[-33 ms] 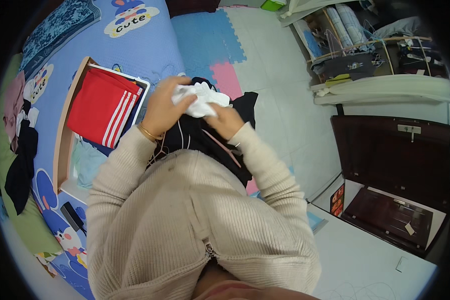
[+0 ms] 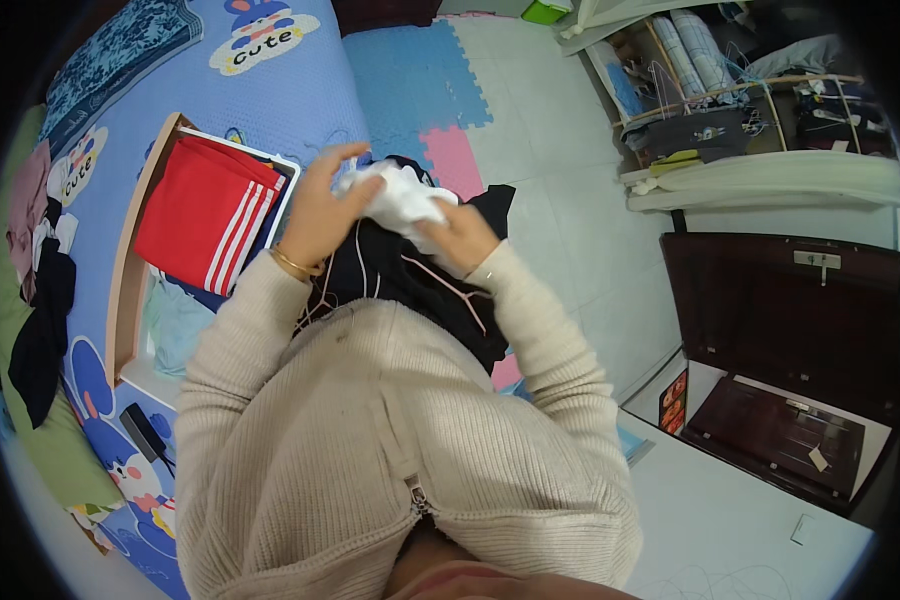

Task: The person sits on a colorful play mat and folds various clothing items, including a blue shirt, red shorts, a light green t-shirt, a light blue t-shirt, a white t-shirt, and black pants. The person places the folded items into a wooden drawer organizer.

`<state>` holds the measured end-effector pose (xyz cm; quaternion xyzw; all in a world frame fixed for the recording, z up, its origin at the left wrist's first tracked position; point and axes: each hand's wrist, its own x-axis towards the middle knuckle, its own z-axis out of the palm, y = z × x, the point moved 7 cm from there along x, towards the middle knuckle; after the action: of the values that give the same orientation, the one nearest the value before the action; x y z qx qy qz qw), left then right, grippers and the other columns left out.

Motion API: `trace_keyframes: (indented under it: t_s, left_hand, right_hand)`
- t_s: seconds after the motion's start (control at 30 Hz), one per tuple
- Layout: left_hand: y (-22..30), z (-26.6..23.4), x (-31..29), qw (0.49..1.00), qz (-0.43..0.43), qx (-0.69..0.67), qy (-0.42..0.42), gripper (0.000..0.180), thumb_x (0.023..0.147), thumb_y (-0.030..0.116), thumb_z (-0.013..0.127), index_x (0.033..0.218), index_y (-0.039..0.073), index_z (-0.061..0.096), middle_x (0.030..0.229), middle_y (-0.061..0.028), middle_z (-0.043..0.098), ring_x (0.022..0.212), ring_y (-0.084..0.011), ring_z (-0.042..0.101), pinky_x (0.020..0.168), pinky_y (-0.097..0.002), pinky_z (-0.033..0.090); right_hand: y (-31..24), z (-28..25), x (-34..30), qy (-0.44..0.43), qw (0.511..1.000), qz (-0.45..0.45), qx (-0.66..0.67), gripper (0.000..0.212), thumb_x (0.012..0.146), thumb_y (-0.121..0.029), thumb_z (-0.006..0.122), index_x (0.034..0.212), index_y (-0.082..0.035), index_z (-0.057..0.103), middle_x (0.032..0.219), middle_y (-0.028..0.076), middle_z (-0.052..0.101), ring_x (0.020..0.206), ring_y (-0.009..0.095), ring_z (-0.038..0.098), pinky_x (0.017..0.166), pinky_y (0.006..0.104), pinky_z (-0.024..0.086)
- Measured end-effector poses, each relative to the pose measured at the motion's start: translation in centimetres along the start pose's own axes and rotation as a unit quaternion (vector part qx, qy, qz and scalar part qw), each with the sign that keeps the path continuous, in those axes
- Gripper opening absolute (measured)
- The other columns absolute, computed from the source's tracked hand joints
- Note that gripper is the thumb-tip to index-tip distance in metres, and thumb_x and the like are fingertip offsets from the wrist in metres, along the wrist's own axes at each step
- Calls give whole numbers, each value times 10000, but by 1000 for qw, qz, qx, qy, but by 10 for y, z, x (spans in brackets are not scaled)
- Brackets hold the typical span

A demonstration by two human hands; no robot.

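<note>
Both my hands hold a crumpled white cloth (image 2: pixel 402 197) in front of my body; its exact kind cannot be made out. My left hand (image 2: pixel 320 212), with a gold bangle at the wrist, grips its left end between thumb and fingers. At the lower right edge, my right hand (image 2: pixel 467 238) pinches the cloth, slightly blurred. Beneath them a black garment (image 2: pixel 390 265) is spread over my lap, with a thin pink hanger (image 2: pixel 455 287) lying across it. Part of the garment is hidden by the cloth and my hands.
On the blue bed (image 2: pixel 280 100) at left stands a drawer-like box (image 2: pixel 127 300) holding a red striped folded garment (image 2: pixel 198 210) and a pale blue cloth (image 2: pixel 182 325). Loose clothes (image 2: pixel 45 320) lie farther left. Foam mats (image 2: pixel 410 80) cover part of the floor; a clothes rack (image 2: pixel 710 105) stands far right.
My right hand has moved slightly right and down, shifting the white cloth with it. The fingers of my left hand have lifted a little. More of the pink hanger shows.
</note>
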<state>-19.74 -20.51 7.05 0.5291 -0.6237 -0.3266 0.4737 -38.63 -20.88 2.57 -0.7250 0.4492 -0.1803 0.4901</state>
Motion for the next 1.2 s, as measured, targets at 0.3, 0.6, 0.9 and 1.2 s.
trace_keyframes:
  t_s: [0.3, 0.6, 0.9, 1.2]
  left_hand:
    - [-53, 26, -37, 848, -189, -495, 17, 616, 898, 334, 548, 1348, -17, 314, 1357, -139, 394, 1272, -220, 342, 1067, -344, 255]
    - [-90, 36, -80, 526, -229, -814, -91, 711, 858, 402, 560, 1386, 22, 273, 1371, -132, 400, 1213, -258, 444, 1025, -398, 369]
    - [-21, -51, -116, 771, -333, -543, -18, 651, 745, 1, 588, 1346, -3, 339, 1274, -151, 493, 1125, -235, 525, 971, -358, 417]
    - [-38, -237, -297, 719, -376, -464, 356, 453, 778, 77, 558, 1192, -86, 470, 1097, -190, 601, 948, -270, 627, 848, -368, 513]
  right_hand:
    - [-47, -53, -15, 32, 891, 54, 449, 359, 946, -205, 474, 1202, 46, 495, 1153, 114, 581, 1036, 197, 573, 875, 313, 464]
    - [-64, -15, 0, -32, 745, 78, 662, 501, 966, -278, 388, 1332, 56, 313, 1321, 200, 437, 1187, 301, 474, 1008, 395, 382]
    - [-66, 29, 17, -61, 847, 114, 516, 513, 956, -312, 407, 1324, 39, 344, 1283, 180, 483, 1152, 268, 505, 982, 374, 400]
    - [-69, 90, 33, -249, 869, 78, 420, 498, 952, -371, 412, 1294, -10, 373, 1095, 208, 585, 943, 260, 618, 761, 344, 534]
